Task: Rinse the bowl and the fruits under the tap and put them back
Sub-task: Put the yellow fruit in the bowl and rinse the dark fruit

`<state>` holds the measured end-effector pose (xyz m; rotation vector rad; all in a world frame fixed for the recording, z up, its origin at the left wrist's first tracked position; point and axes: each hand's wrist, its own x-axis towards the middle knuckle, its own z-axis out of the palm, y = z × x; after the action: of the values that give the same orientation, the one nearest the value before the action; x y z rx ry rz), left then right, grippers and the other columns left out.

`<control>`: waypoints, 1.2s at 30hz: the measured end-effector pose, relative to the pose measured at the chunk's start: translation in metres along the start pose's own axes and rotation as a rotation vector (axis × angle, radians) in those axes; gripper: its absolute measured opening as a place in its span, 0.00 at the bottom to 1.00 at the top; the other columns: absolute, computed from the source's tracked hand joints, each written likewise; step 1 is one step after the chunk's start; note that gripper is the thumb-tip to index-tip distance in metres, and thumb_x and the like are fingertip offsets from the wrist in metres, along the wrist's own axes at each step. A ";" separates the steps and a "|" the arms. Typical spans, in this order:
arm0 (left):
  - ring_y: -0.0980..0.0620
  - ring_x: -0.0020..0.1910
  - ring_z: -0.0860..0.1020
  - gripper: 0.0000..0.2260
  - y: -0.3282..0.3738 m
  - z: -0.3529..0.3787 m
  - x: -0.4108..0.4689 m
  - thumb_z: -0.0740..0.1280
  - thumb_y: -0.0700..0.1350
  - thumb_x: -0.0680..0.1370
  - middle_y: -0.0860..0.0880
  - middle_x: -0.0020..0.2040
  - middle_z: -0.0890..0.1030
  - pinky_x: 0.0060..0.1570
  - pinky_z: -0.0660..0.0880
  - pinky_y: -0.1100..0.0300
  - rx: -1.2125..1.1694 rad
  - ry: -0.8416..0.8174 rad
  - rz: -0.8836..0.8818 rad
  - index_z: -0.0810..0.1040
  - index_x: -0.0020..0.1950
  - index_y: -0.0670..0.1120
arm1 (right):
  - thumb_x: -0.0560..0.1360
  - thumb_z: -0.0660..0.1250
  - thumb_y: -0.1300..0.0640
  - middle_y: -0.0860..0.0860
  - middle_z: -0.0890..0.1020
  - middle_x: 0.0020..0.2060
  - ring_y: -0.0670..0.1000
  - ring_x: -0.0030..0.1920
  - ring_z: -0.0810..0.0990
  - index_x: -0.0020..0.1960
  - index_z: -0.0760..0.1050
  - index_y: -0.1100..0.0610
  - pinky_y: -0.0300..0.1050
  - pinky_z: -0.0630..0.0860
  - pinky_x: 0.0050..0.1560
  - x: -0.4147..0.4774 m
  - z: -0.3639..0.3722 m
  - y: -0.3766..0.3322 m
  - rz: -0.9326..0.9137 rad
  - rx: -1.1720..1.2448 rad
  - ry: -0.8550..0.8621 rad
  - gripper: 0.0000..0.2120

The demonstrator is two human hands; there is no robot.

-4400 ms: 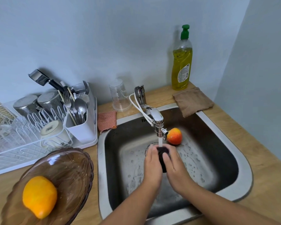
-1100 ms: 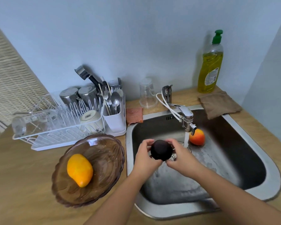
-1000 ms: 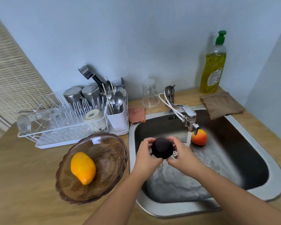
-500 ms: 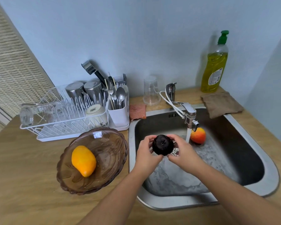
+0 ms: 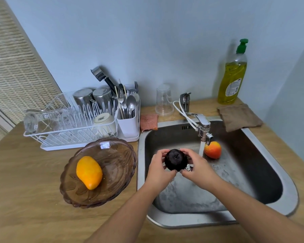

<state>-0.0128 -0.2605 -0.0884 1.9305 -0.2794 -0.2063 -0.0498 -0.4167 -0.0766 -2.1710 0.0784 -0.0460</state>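
Both hands hold one dark purple fruit (image 5: 176, 160) over the basin of the steel sink (image 5: 188, 222). The left hand (image 5: 159, 166) curls round its left side and the right hand (image 5: 195, 165) curls round its right side, fingertips over the top and thumbs beneath. The fruit's stem dimple faces the camera. Directly under the grip, part of the perforated drain strainer (image 5: 189, 167) shows between the thumbs.

Just right of the grip, a stream of water (image 5: 201, 148) falls from the chrome tap (image 5: 203, 125), passing beside the right hand's fingers and apart from the fruit. Beyond that stream, further right of the grip, a red and orange fruit (image 5: 213, 149) lies on the wet sink floor.

Left of the grip, on the wooden counter (image 5: 25, 190), sits the brown glass bowl (image 5: 116, 172) with a yellow-orange mango (image 5: 89, 172) lying inside it. Behind the bowl, up and left of the grip, stands a white dish rack (image 5: 47, 137) with steel cups and glasses, and a white cutlery holder (image 5: 128, 125) at its right end.

Straight beyond the grip, an orange scouring cloth (image 5: 148, 121) lies at the sink's back corner beside an upturned clear cup (image 5: 164, 100). Far up and right of the grip stands a bottle of yellow dish soap (image 5: 232, 79), with a folded brown cloth (image 5: 239, 116) in front of it, overlapping the sink edge
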 end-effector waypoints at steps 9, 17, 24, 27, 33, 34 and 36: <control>0.54 0.58 0.74 0.28 0.048 -0.056 0.011 0.73 0.43 0.66 0.49 0.60 0.71 0.62 0.73 0.60 0.140 0.130 0.153 0.71 0.65 0.50 | 0.65 0.73 0.64 0.44 0.79 0.51 0.45 0.55 0.78 0.59 0.70 0.44 0.33 0.70 0.55 0.033 -0.007 -0.064 -0.122 0.069 0.019 0.27; 0.55 0.58 0.75 0.27 0.030 -0.162 0.000 0.75 0.40 0.69 0.48 0.62 0.74 0.57 0.68 0.65 0.261 0.258 0.027 0.71 0.67 0.47 | 0.66 0.74 0.56 0.48 0.77 0.58 0.48 0.55 0.76 0.66 0.70 0.49 0.46 0.73 0.60 0.072 0.065 -0.128 -0.279 -0.101 -0.091 0.30; 0.51 0.63 0.74 0.28 -0.012 -0.204 -0.013 0.75 0.49 0.67 0.50 0.63 0.77 0.64 0.71 0.52 0.473 0.280 -0.029 0.73 0.67 0.49 | 0.66 0.71 0.43 0.46 0.79 0.60 0.53 0.61 0.74 0.68 0.67 0.43 0.52 0.69 0.63 0.086 0.126 -0.138 -0.335 -0.436 -0.112 0.32; 0.49 0.64 0.74 0.29 -0.023 -0.211 -0.009 0.74 0.50 0.68 0.50 0.64 0.77 0.65 0.71 0.51 0.581 0.259 -0.047 0.73 0.67 0.49 | 0.67 0.70 0.42 0.47 0.78 0.62 0.53 0.63 0.72 0.70 0.65 0.44 0.51 0.66 0.63 0.088 0.137 -0.144 -0.334 -0.547 -0.108 0.33; 0.50 0.68 0.70 0.30 -0.038 -0.213 -0.001 0.72 0.54 0.70 0.52 0.67 0.75 0.70 0.63 0.47 0.725 0.223 -0.150 0.69 0.70 0.52 | 0.70 0.68 0.42 0.46 0.75 0.65 0.54 0.66 0.67 0.71 0.61 0.45 0.52 0.60 0.62 0.089 0.151 -0.146 -0.256 -0.670 -0.162 0.33; 0.49 0.69 0.69 0.30 -0.038 -0.211 -0.001 0.71 0.55 0.71 0.52 0.68 0.74 0.71 0.60 0.46 0.742 0.215 -0.165 0.68 0.71 0.52 | 0.70 0.67 0.42 0.46 0.74 0.66 0.53 0.66 0.67 0.72 0.61 0.45 0.52 0.59 0.62 0.088 0.152 -0.146 -0.250 -0.683 -0.163 0.33; 0.49 0.71 0.66 0.30 -0.037 -0.209 -0.001 0.69 0.54 0.72 0.51 0.69 0.72 0.73 0.56 0.46 0.763 0.204 -0.171 0.66 0.72 0.52 | 0.71 0.66 0.41 0.46 0.71 0.68 0.53 0.67 0.66 0.73 0.59 0.45 0.53 0.59 0.61 0.088 0.153 -0.146 -0.244 -0.710 -0.160 0.33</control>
<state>0.0474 -0.0609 -0.0464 2.7125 -0.0501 -0.0047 0.0537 -0.2156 -0.0425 -2.8730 -0.3072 0.0220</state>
